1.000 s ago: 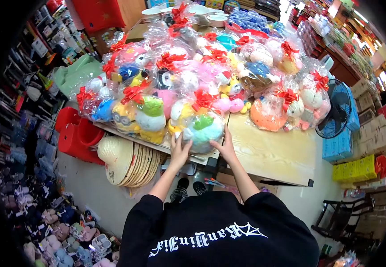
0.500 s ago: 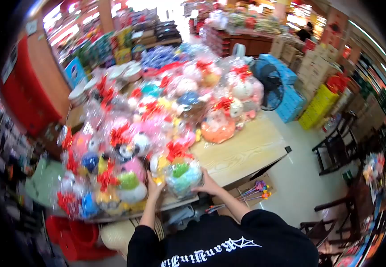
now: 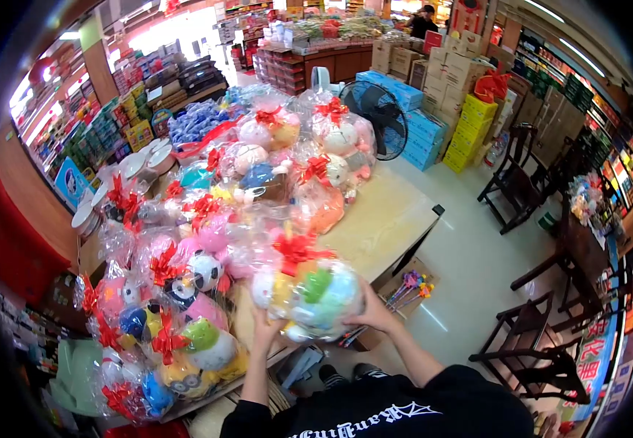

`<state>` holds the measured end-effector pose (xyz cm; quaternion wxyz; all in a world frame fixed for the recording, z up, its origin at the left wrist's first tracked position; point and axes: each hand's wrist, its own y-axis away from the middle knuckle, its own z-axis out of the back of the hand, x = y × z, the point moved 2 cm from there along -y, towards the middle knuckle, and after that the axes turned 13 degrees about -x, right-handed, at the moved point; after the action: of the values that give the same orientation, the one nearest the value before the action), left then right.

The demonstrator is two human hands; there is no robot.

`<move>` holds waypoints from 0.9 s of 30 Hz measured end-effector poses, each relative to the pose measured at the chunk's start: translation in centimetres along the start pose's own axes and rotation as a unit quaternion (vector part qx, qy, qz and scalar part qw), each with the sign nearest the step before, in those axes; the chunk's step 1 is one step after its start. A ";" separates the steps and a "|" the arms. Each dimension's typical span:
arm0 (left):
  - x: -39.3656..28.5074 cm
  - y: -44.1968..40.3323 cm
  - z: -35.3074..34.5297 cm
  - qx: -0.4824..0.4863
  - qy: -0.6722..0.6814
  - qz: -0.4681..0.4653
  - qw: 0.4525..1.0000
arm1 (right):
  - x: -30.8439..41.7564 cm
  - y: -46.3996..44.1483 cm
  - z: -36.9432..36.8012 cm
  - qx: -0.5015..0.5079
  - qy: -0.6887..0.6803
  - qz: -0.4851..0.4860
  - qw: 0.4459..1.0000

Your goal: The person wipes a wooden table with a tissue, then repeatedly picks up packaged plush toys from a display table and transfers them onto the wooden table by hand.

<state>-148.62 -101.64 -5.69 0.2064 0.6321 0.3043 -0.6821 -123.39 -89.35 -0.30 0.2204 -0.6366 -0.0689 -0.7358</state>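
Observation:
Between my two hands is a clear-wrapped bundle of plush toys (image 3: 324, 296) with a red bow (image 3: 298, 250) on top. Green, pale blue, yellow and white plush shows through the film. My left hand (image 3: 267, 326) grips its left side, and my right hand (image 3: 369, 310) grips its right side. The bundle is held up at the table's front edge, near my body. To the left, a wrapped plush bundle with a green-topped white toy (image 3: 211, 344) lies on the table, beside a yellow Minion-like plush (image 3: 185, 381).
Several more wrapped plush bundles cover the wooden table (image 3: 382, 212). A black fan (image 3: 376, 120) stands behind it, near blue boxes (image 3: 422, 139) and yellow boxes (image 3: 471, 131). Dark wooden chairs (image 3: 510, 182) stand at right. Flower-topped sticks (image 3: 409, 288) lie in a box below the table. Another person (image 3: 424, 23) is far back.
Both hands have lifted the wrapped plush bundle off the table's front edge toward me. The camera view has turned right, shifting the table leftward.

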 end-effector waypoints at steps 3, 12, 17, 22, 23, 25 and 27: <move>-3.9 2.8 -5.6 0.122 0.133 0.206 0.962 | 0.3 3.7 6.3 -0.037 0.034 -0.047 0.998; -5.2 10.2 -22.0 0.457 0.162 0.303 0.820 | 1.6 18.6 21.9 -0.219 -0.029 -0.116 0.968; -10.4 15.5 -31.8 0.562 0.041 0.268 0.781 | -0.8 27.4 27.9 -0.344 -0.091 -0.088 0.930; -11.5 24.0 -41.8 0.660 0.013 0.254 0.707 | -1.7 35.9 36.7 -0.444 -0.075 -0.074 0.890; -11.9 25.9 -43.5 0.659 0.013 0.253 0.708 | -0.9 37.3 38.8 -0.443 -0.070 -0.069 0.891; -13.2 29.0 -46.5 0.682 0.032 0.263 0.682 | 1.3 39.5 41.9 -0.457 -0.065 -0.048 0.886; -14.9 31.4 -49.2 0.736 0.019 0.249 0.630 | 2.0 42.2 43.9 -0.492 -0.075 -0.044 0.866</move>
<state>-89.69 -92.81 3.38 -0.1709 0.6383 -0.4635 -0.5903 -66.34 -110.75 2.00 -0.1599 -0.7119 0.2582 -0.6332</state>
